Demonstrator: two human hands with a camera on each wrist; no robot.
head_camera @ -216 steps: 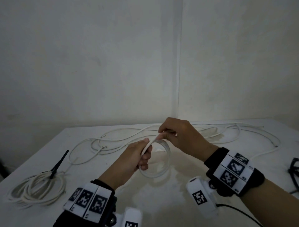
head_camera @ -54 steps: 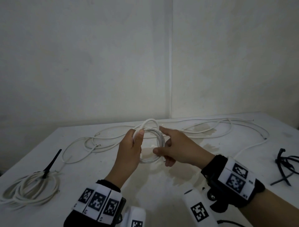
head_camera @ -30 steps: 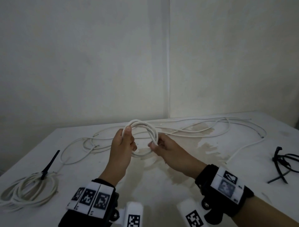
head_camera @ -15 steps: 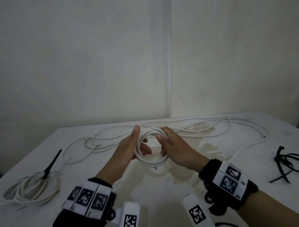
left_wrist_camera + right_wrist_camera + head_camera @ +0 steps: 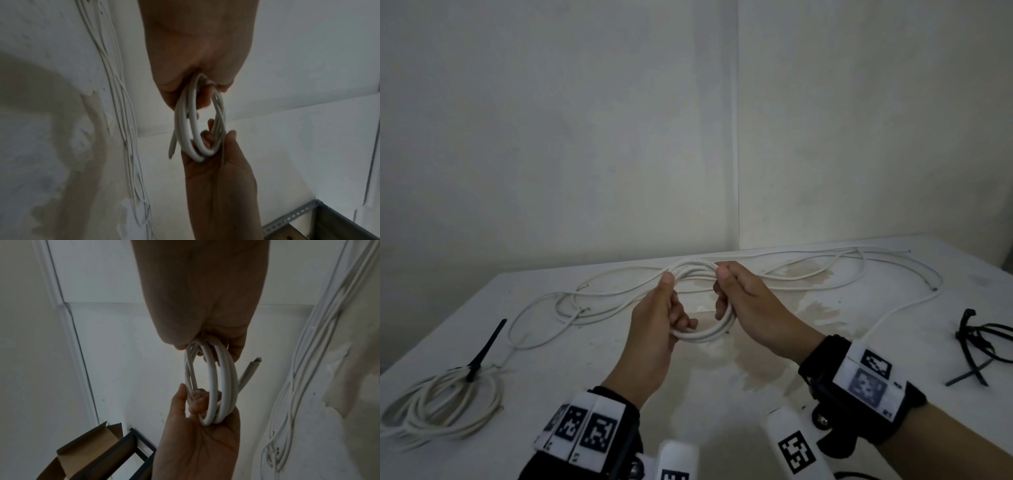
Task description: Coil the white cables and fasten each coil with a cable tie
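Observation:
A small coil of white cable (image 5: 705,335) with several loops hangs above the middle of the white table (image 5: 722,394). My left hand (image 5: 676,301) grips the coil's left side, thumb on top and fingers curled through the loop. On the right side my right hand (image 5: 722,291) grips it the same way. In the left wrist view the coil (image 5: 185,129) spans from my left hand (image 5: 197,91) to the right one (image 5: 218,134), and a cut cable end (image 5: 171,146) sticks out. The right wrist view shows the coil (image 5: 213,386) and that free end (image 5: 254,363).
Loose white cables (image 5: 808,274) snake along the table's back, with more at the back left (image 5: 571,305). A coil fastened with a black tie (image 5: 441,404) lies at the front left. Black cable ties (image 5: 976,342) lie at the right edge. A cardboard box (image 5: 88,451) sits below the table.
The single loop from seven seconds ago has grown to several loops. In the last half second my right hand has closed round the coil's right side, and both thumbs now press on its top.

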